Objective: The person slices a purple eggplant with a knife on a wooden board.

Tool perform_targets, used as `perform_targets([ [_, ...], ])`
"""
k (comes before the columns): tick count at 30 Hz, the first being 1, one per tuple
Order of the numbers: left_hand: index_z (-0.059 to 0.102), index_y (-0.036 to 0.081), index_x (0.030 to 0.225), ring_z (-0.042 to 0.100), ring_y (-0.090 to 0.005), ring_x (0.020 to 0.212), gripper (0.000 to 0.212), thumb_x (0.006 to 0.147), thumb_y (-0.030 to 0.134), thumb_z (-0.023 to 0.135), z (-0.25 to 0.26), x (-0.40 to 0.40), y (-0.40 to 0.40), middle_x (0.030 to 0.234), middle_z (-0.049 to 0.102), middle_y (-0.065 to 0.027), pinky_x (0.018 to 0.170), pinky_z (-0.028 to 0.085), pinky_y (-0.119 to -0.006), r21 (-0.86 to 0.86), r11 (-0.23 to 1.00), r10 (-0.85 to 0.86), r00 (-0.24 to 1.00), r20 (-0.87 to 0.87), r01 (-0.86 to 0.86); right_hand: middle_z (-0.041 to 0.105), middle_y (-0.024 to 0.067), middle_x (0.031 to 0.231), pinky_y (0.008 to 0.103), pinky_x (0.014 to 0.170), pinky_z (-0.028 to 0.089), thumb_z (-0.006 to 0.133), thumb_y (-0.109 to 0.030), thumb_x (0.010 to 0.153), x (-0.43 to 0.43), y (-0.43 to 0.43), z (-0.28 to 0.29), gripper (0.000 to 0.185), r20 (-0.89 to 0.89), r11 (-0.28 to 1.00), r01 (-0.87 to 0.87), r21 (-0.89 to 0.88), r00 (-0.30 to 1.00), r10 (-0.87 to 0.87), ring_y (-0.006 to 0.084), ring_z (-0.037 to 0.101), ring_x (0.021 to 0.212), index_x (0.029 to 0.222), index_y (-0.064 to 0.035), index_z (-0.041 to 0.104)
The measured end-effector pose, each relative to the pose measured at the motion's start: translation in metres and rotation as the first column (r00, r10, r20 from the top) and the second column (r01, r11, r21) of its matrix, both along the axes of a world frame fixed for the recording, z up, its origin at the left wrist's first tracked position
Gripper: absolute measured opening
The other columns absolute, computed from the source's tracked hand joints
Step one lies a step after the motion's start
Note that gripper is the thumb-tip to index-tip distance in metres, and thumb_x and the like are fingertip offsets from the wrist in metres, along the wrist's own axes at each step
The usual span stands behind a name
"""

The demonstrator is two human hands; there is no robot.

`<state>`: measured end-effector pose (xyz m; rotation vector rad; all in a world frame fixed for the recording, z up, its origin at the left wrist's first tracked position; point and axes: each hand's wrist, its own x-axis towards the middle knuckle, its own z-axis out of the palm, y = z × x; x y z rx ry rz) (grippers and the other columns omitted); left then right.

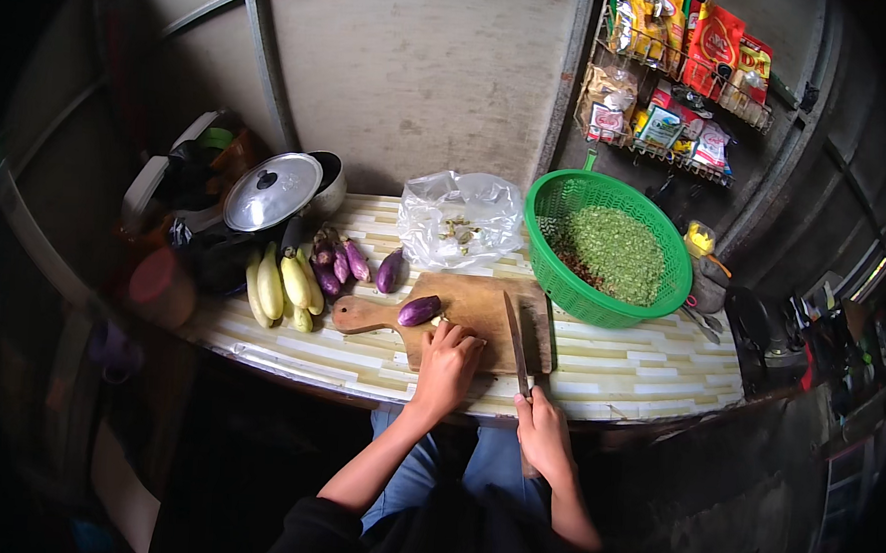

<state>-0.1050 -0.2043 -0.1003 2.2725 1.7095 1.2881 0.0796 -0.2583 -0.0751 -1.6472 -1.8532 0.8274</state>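
My right hand grips a kitchen knife by its handle, the long blade pointing away from me over the right part of the wooden cutting board. On the board rests my left hand, fingers bent downward; what lies under them is hidden. Small pale bits show by its fingertips. Just beyond them lies a purple eggplant. Another eggplant is on the table past the board's handle, near a pile of purple eggplants. Behind the board, a clear plastic bag holds small cut scraps.
A green colander with chopped green pieces and some brown bits stands right of the board. Pale green elongated vegetables lie at left, before a pot with a metal lid. Wire racks with packets hang on the wall. The table's front edge is close.
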Motion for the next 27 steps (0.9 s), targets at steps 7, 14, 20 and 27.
perform_targets([
  [7, 0.073, 0.011, 0.093, 0.054, -0.0246, 0.099, 0.013, 0.083, 0.016, 0.068, 0.000, -0.002, 0.006, 0.093, 0.066, -0.0019, 0.086, 0.033, -0.049, -0.075, 0.997, -0.018, 0.999, -0.027, 0.016, 0.064, 0.0279, 0.076, 0.0552, 0.068, 0.049, 0.044, -0.030, 0.101, 0.005, -0.018, 0.018, 0.036, 0.149, 0.994, -0.108, 0.020, 0.983, 0.104, 0.0475, 0.063, 0.074, 0.091, 0.0027, 0.055],
  [14, 0.070, 0.012, 0.090, 0.053, -0.0294, 0.101, 0.010, 0.081, 0.015, 0.069, -0.002, 0.002, 0.003, 0.088, 0.064, -0.0033, 0.085, 0.036, -0.059, -0.079, 0.995, 0.056, 0.998, -0.012, -0.056, 0.063, 0.0289, 0.072, 0.0552, 0.068, 0.049, 0.042, -0.031, 0.101, -0.003, -0.024, 0.016, 0.035, 0.196, 0.989, -0.141, -0.034, 0.970, 0.145, 0.0477, 0.063, 0.072, 0.095, 0.0021, 0.052],
  [20, 0.063, 0.011, 0.089, 0.051, -0.0332, 0.101, 0.016, 0.076, 0.015, 0.071, 0.003, 0.006, 0.001, 0.086, 0.060, -0.0037, 0.084, 0.036, -0.060, -0.028, 0.991, 0.125, 0.987, -0.098, -0.128, 0.063, 0.0308, 0.071, 0.0561, 0.067, 0.050, 0.039, -0.029, 0.102, -0.004, -0.031, 0.032, 0.036, 0.258, 0.985, -0.148, -0.086, 0.952, 0.166, 0.0496, 0.063, 0.072, 0.097, 0.0044, 0.051],
  [27, 0.061, 0.012, 0.091, 0.050, -0.0344, 0.106, 0.022, 0.072, 0.015, 0.073, 0.003, 0.016, -0.001, 0.086, 0.058, -0.0039, 0.091, 0.031, -0.061, -0.142, 0.975, 0.163, 0.984, -0.069, -0.172, 0.062, 0.0339, 0.074, 0.0574, 0.071, 0.049, 0.038, -0.027, 0.102, -0.008, -0.017, 0.030, 0.038, 0.201, 0.974, -0.169, -0.152, 0.959, 0.198, 0.0512, 0.062, 0.077, 0.101, 0.0088, 0.051],
])
